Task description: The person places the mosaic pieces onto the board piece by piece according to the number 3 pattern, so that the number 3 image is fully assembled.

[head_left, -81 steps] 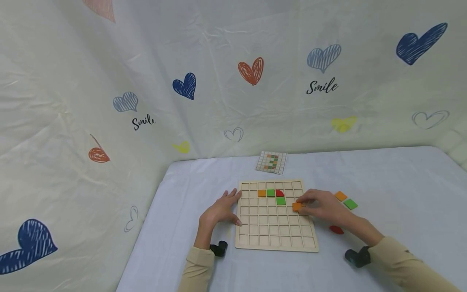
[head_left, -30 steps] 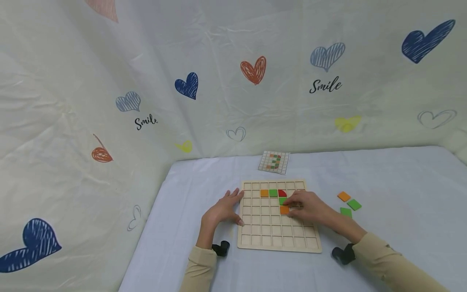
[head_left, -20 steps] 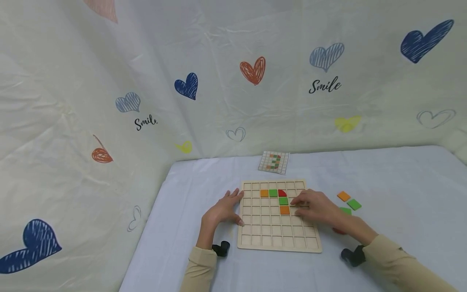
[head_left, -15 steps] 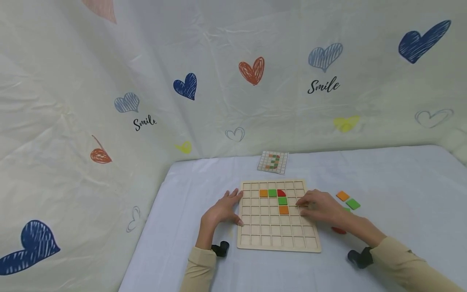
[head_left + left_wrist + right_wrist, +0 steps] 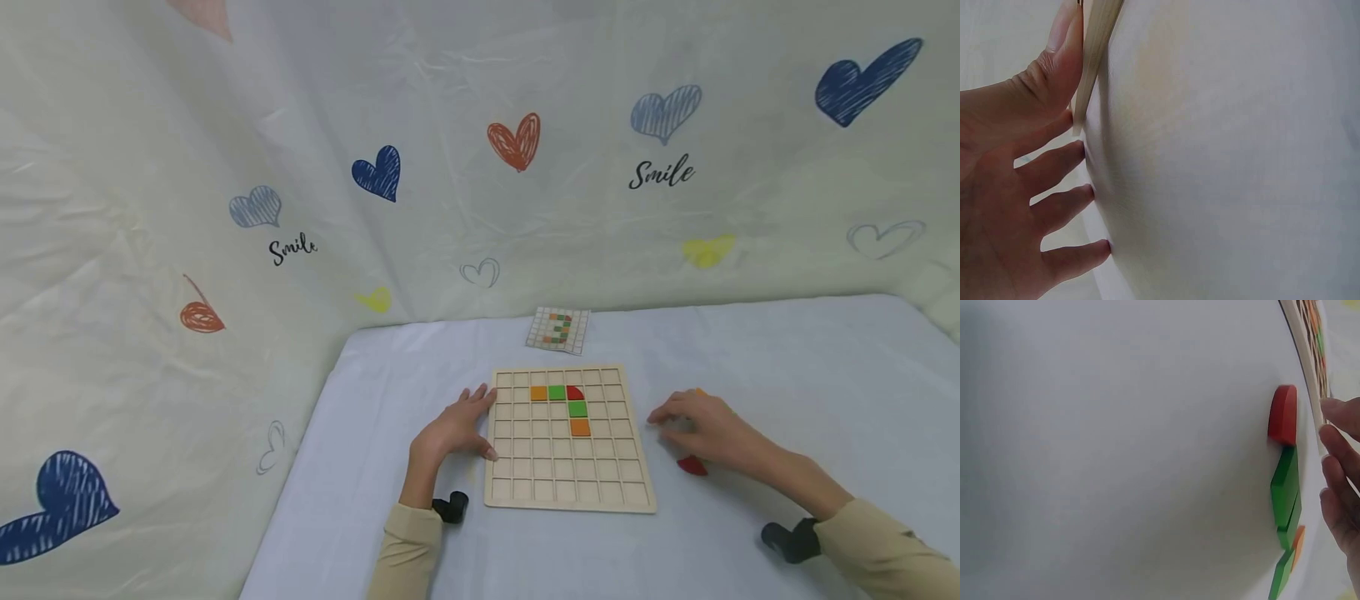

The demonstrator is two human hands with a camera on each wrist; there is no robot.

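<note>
A wooden grid board [image 5: 525, 493] lies on the table with an orange square tile [image 5: 539, 393], a green one [image 5: 557, 392] and a red quarter-round tile [image 5: 575, 392] in a row. Below the red one sit another green tile [image 5: 577, 409] and another orange tile [image 5: 580, 427]. My left hand [image 5: 452, 427] rests with spread fingers at the board's left edge, its thumb touching the side. Off the board's right edge, my right hand [image 5: 708, 427] hovers with loosely bent fingers and nothing between them. A loose red tile [image 5: 692, 466] lies beneath it.
In the right wrist view, loose green tiles [image 5: 1285, 487] lie beside the red piece, with an orange tile [image 5: 1298, 545] further along. The head view shows the hand hiding most of them. A printed pattern card [image 5: 558, 330] lies behind the board, before a heart-patterned backdrop [image 5: 450, 225].
My right hand has set the orange tile below the green one, let go and moved right, off the board, over the loose tiles. My left hand has stayed at the board's left edge.
</note>
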